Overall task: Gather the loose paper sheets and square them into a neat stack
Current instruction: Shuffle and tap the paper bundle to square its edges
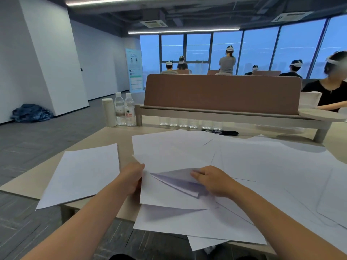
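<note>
Matt white paper sheets (262, 166), smooth pale wood-look table (105, 139), clear glossy plastic bottles (129, 111)

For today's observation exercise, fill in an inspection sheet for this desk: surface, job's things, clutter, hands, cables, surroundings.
Surface: light wooden desk, mostly covered with paper.
Job's things: loose white sheets spread and overlapping, some overhanging the near edge; a separate sheet or small stack lies at the left, its corner off the desk.
Clutter: two water bottles and a pale cylindrical flask at the far left; a dark object beneath the riser shelf.
Hands: left hand grips a sheet's edge; right hand pinches a lifted sheet.
Cables: nothing seen.
Surroundings: brown divider panel, people seated beyond it, large windows.
</note>
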A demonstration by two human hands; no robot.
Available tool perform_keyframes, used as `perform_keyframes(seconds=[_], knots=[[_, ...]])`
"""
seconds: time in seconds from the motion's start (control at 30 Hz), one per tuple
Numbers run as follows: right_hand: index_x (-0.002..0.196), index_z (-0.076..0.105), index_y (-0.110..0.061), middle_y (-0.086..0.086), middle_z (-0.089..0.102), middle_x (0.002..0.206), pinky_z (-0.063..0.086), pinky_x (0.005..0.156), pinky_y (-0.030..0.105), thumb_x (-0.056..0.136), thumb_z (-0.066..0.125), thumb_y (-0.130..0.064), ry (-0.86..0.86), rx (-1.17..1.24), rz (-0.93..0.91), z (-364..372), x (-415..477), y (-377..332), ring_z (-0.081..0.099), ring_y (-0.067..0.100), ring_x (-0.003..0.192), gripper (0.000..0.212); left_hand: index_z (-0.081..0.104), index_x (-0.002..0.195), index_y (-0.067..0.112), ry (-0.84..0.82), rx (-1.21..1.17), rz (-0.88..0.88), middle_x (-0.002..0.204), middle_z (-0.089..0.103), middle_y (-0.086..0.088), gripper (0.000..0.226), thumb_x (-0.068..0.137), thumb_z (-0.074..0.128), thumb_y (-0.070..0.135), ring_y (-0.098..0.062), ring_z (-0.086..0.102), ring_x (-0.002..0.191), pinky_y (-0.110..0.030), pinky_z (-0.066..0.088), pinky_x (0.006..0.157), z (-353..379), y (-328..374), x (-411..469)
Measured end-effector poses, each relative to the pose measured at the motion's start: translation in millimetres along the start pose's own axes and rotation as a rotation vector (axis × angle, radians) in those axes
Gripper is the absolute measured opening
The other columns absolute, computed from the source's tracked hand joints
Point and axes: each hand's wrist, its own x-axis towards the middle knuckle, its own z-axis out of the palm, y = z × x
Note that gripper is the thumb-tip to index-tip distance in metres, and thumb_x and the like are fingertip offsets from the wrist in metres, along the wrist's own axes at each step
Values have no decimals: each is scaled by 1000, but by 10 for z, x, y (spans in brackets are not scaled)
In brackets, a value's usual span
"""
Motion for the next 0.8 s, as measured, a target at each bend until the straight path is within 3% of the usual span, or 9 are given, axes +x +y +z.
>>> perform_keyframes(seconds=[0.1, 0.17, 0.27, 0.37, 0.43, 0.53, 0.7, 0.8], knots=[[64, 38, -20, -3, 42, 64, 28, 60, 32, 105, 43, -29, 75, -24, -36, 3, -27, 22, 38, 13, 59, 42, 67, 99, -1, 21, 122, 51, 98, 69, -22, 19, 95, 50, 5, -33, 65, 82, -34, 52, 67, -8, 28, -45], [65, 37, -20, -3, 44, 66, 28, 60, 33, 105, 40, -28, 152, -55, -43, 11, -14, 44, 39, 15, 61, 41, 67, 86, 7, 44, 185, 72, 91, 69, -16, 22, 96, 48, 5, -34, 66, 84, -35, 54, 70, 5, 43, -61], [67, 36, -21, -3, 46, 67, 29, 60, 34, 100, 39, -19, 185, -97, -76, 59, -9, 46, 39, 18, 63, 33, 66, 91, 8, 63, 255, 96, 97, 69, -18, 21, 93, 46, 5, -38, 67, 89, -37, 55, 73, 8, 36, -4], [71, 46, -23, -2, 49, 69, 26, 57, 32, 90, 36, -7, 145, -212, -123, 155, -13, -16, 40, 20, 66, 27, 64, 90, 3, 49, 266, 106, 86, 61, -19, 18, 90, 47, -2, -30, 56, 68, -24, 40, 53, 1, 49, 25], [92, 55, -21, 1, 50, 73, 26, 53, 31, 91, 33, -4, 170, -378, -142, 227, 18, -69, 45, 23, 68, 27, 56, 79, 4, 56, 277, 87, 78, 51, -16, 15, 89, 47, -4, -25, 45, 61, -24, 32, 50, -10, 57, 29], [111, 51, -12, 0, 45, 71, 26, 49, 29, 93, 34, -2, 267, -489, -141, 301, 99, -144, 45, 22, 63, 27, 50, 74, 6, 54, 299, 71, 78, 49, -15, 16, 86, 48, -5, -26, 46, 67, -30, 37, 56, -30, 53, 64], [96, 44, -12, -1, 34, 65, 19, 47, 29, 91, 36, 0, 257, -607, -128, 449, 188, -326, 30, 14, 53, 16, 52, 80, 3, 16, 198, 83, 76, 51, -14, 12, 89, 47, -4, -26, 51, 63, -30, 48, 59, -68, 95, -28], [109, 52, -8, 0, 37, 66, 20, 47, 30, 92, 36, -1, 279, -588, -134, 514, 239, -403, 35, 19, 54, 23, 57, 87, -2, -50, 58, 38, 86, 62, -19, 11, 89, 46, -3, -32, 64, 74, -34, 54, 61, -93, 149, -140]])
